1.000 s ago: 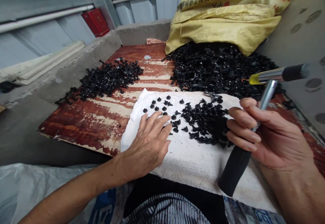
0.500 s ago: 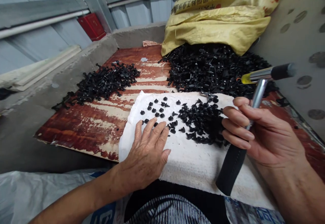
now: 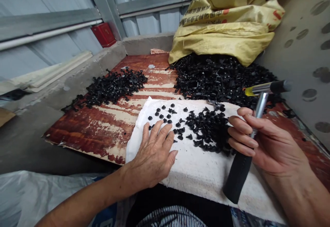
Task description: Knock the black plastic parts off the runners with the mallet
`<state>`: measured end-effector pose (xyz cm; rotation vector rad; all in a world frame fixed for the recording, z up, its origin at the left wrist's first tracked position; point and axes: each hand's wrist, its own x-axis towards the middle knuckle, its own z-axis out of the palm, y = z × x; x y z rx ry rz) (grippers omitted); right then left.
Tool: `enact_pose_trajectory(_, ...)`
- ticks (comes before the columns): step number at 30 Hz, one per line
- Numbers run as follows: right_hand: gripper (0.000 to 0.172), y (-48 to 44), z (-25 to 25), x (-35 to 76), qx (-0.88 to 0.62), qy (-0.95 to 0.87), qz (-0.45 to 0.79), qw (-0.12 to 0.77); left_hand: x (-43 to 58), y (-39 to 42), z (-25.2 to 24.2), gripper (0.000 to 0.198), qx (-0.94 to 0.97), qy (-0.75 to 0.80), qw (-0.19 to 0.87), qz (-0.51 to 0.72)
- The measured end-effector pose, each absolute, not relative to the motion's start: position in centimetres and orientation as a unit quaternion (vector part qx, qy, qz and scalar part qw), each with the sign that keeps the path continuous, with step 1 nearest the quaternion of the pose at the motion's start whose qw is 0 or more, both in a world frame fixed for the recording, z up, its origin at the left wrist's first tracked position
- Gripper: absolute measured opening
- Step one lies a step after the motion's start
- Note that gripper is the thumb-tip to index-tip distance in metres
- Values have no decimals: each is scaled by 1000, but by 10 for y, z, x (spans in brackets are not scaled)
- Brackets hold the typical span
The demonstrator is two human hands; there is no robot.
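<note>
My left hand (image 3: pixel 156 153) lies flat on a white cloth (image 3: pixel 190 172), palm down with its fingers spread. Its fingertips reach small black round-based parts (image 3: pixel 161 116), several of which stand apart on the cloth. In my right hand (image 3: pixel 270 141) is a hammer (image 3: pixel 261 105), gripped around its shaft. The hammer has a metal head with one yellow face and one black face, held raised above the cloth, and its black handle points down toward me. Beside the right fingers sits a heap of the same small black parts (image 3: pixel 208 129); what lies under my left palm is hidden.
A large pile of black parts (image 3: pixel 219 79) spills from a yellow woven sack (image 3: pixel 221 41) at the back right. Another black pile (image 3: pixel 116 86) lies left on the worn red board (image 3: pixel 85 131). A low concrete ledge (image 3: pixel 103 57) and a spotted panel (image 3: pixel 304 58) border the board.
The view has shifted slightly, so the scene sits a little lower and to the right. Both hands keep about the same pose, the right still holding the hammer up.
</note>
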<state>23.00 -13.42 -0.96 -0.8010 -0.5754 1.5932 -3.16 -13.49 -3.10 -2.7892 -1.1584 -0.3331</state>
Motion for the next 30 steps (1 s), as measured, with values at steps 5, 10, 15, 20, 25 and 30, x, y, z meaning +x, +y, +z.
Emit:
enact_pose_trajectory(5,17,-133,-10,229,-361,-255,675,591,-33,-120,-21,36,-918,-377,-7,-125)
enact_pose_trajectory(10,20,-133,-10,228,-353,-239,686,590,-27,-61,-12,27,-908,-385,31,-164)
enact_pose_trajectory(15,20,-133,-10,229,-349,-228,687,595,-14,-22,-10,22,-919,-373,51,-118)
enact_pose_trajectory(20,18,-133,-9,229,-354,-247,676,598,-5,-20,-5,19,-937,-342,60,-45)
enact_pose_trajectory(25,17,-134,-7,228,-372,-275,661,591,-3,-14,-6,18,-946,-321,46,-29)
enact_pose_trajectory(30,17,-134,-7,228,-376,-261,661,594,2,-9,-10,20,-957,-283,63,-25)
